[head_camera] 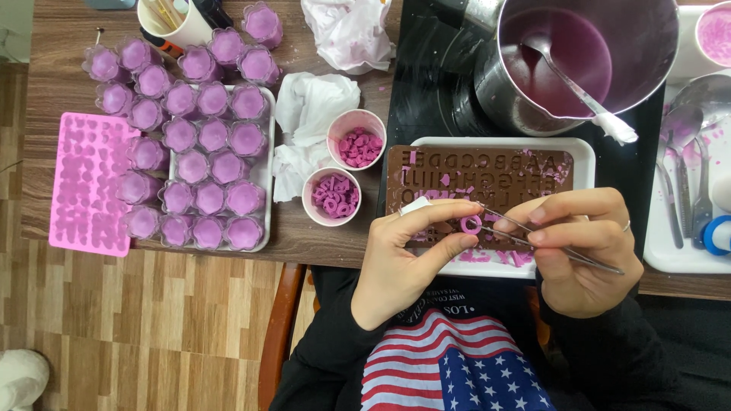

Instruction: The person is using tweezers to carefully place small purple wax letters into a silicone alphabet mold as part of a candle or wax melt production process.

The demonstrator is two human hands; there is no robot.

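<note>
My left hand (407, 255) pinches a small pink ring-shaped wax letter (471, 224) between thumb and forefinger, just above the near edge of a brown letter mould (480, 171). My right hand (582, 251) grips metal tweezers (548, 242) whose tips reach the pink letter. The mould lies in a white tray (582, 152) and has pink wax bits scattered on it.
Two white cups of pink letters (358, 144) (333, 195) stand left of the mould. A tray of several purple candles (205, 164) and a pink mould (87, 183) lie further left. A steel pot of purple wax (579, 53) with a spoon stands behind on a black hob; crumpled tissues (312, 106) and spoons (681, 175) lie nearby.
</note>
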